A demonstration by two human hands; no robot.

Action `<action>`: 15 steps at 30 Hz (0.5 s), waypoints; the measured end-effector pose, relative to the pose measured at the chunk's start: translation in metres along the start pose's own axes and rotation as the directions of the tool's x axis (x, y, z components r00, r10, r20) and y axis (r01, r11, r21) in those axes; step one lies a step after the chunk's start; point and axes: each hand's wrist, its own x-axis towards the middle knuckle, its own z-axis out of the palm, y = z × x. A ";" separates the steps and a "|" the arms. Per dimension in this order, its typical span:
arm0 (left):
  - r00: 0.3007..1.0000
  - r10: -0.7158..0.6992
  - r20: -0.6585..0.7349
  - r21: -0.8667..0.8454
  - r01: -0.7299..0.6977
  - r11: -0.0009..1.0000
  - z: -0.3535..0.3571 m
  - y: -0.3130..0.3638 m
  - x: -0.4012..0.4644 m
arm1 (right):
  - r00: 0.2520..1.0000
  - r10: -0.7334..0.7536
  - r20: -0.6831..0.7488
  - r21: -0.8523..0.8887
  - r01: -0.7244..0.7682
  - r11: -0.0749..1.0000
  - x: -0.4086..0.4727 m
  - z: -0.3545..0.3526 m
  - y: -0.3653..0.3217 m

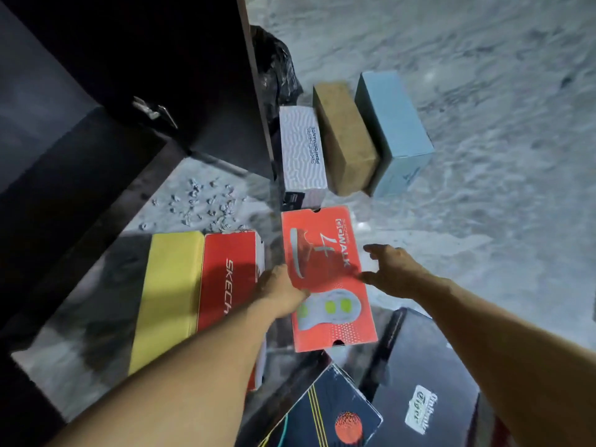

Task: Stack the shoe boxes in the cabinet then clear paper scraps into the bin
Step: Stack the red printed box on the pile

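Observation:
An orange GoWalk shoe box (325, 253) lies flat on the floor in the middle. My left hand (280, 293) rests against its left edge; whether the fingers grip it I cannot tell. My right hand (393, 267) hovers open at the box's right edge, fingers spread. A yellow box (167, 295) and a red Skechers box (225, 279) lie side by side to the left. Behind stand a white Skechers box (301, 150), a brown box (346, 137) and a light blue box (393, 124). Paper scraps (203, 204) litter the floor by the dark cabinet (80, 130).
The cabinet's door (200, 75) stands open, its edge near the white box. A black bag (274, 69) sits behind the door. Two dark boxes, one with stripes (325, 414) and one black with a label (425, 375), lie close to me at the bottom.

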 end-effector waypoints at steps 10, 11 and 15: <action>0.978 -0.208 0.015 -0.335 0.201 0.920 0.084 -0.050 0.072 | 0.998 0.049 0.031 0.202 -0.054 0.978 0.063 0.087 0.056; 0.976 -0.214 0.023 -0.351 0.209 0.913 0.083 -0.050 0.072 | 0.998 0.046 0.034 0.248 -0.053 0.967 0.065 0.088 0.058; 0.982 -0.183 0.049 -0.410 0.187 0.893 0.073 -0.042 0.060 | 0.999 0.045 0.027 0.394 -0.052 0.918 0.054 0.078 0.056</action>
